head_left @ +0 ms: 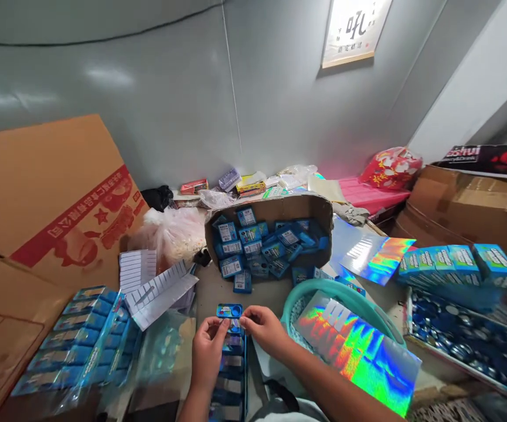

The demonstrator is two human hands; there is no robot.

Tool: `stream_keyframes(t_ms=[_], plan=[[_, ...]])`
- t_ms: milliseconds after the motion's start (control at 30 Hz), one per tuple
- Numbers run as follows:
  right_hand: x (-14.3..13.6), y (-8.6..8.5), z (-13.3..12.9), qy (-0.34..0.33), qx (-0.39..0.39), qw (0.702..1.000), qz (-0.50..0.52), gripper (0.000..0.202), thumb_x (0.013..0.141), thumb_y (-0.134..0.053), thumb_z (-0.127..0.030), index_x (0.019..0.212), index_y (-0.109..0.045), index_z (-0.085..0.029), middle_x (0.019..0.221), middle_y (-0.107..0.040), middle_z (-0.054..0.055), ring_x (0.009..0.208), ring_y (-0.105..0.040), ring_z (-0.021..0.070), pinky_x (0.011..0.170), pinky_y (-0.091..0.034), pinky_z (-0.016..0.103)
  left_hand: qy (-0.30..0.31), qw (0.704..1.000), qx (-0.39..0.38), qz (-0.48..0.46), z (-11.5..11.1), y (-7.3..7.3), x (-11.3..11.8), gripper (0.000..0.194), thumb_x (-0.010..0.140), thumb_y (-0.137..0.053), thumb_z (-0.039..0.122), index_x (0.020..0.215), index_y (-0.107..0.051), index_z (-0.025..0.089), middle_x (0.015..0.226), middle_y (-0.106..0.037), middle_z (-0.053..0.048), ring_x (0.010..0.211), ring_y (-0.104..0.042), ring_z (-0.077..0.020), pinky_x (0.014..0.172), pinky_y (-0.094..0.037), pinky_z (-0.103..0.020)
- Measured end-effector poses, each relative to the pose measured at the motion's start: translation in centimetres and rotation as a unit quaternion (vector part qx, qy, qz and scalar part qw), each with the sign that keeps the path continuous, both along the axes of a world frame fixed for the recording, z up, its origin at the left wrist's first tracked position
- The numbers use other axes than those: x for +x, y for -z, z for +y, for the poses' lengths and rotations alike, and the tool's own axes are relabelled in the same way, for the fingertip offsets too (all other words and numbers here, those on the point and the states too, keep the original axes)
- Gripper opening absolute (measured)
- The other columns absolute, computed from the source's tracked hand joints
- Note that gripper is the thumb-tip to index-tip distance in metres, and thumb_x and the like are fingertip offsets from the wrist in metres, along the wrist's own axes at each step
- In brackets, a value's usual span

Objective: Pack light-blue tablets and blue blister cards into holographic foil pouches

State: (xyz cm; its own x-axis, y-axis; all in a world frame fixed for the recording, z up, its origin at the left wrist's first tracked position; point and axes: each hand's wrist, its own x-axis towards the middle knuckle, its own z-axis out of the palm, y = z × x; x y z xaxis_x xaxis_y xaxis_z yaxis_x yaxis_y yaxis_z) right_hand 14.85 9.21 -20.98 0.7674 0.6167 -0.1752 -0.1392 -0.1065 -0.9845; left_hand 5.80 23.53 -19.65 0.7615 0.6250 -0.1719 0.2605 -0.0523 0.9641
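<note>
My left hand (pixel 208 346) grips a small blue printed pack (pixel 229 310) by its near side, thumb on top. A round dark spot shows at the pack's right end. At the pack's right edge my right hand (pixel 265 329) has thumb and forefinger pinched together; whatever lies between them is too small to make out. Just below both hands is a narrow blue tray (pixel 245 375) with several similar packs lined up in it. Beyond the hands, a cardboard box (pixel 271 205) lies with its opening toward me, full of loose blue packs (pixel 253 249).
Right of my hands, a teal basket (pixel 295 293) carries a holographic sticker sheet (pixel 359 346). Farther right stand a carton of blue round pieces (pixel 468 334) and blue display boxes (pixel 438 264). Plastic-wrapped blue packs (pixel 77 340), white sticker sheets (pixel 160 293) and a large carton (pixel 51 193) are left.
</note>
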Motion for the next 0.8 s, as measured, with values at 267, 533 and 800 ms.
stream_keyframes(t_ms=[267,533,800], plan=[[-0.1,4.3,0.4,0.071,0.0,0.996,0.056,0.024,0.077,-0.065,-0.042,0.072,-0.06,-0.019,0.062,-0.053,-0.003,0.061,-0.045,0.0147,0.059,-0.031,0.03,0.036,0.988,0.141,0.05,2.0,1.6,1.4,0.037,0.073,-0.074,0.057,0.066,-0.072,0.021,0.139,-0.062,-0.016,0.132,-0.053,-0.0371,0.118,-0.031,-0.054],[-0.3,6.3,0.8,0.081,0.096,0.986,0.112,0.058,0.072,-0.073,-0.053,0.114,-0.046,-0.024,0.064,-0.047,-0.01,0.056,-0.038,0.0124,0.056,-0.029,0.028,0.064,0.982,0.171,0.054,2.9,3.1,1.4,0.039,0.077,-0.068,0.058,0.066,-0.072,0.021,0.133,-0.06,-0.016,0.126,-0.056,-0.036,0.114,-0.037,-0.055],[-0.6,8.7,1.7,0.089,0.049,0.99,0.102,0.058,0.069,-0.07,-0.064,0.105,-0.047,-0.024,0.063,-0.046,-0.009,0.058,-0.041,0.0131,0.058,-0.031,0.028,0.004,0.997,0.066,0.035,3.1,5.3,1.4,0.039,0.063,-0.08,0.052,0.073,-0.058,0.022,0.113,-0.073,-0.016,0.116,-0.067,-0.0356,0.105,-0.05,-0.056]])
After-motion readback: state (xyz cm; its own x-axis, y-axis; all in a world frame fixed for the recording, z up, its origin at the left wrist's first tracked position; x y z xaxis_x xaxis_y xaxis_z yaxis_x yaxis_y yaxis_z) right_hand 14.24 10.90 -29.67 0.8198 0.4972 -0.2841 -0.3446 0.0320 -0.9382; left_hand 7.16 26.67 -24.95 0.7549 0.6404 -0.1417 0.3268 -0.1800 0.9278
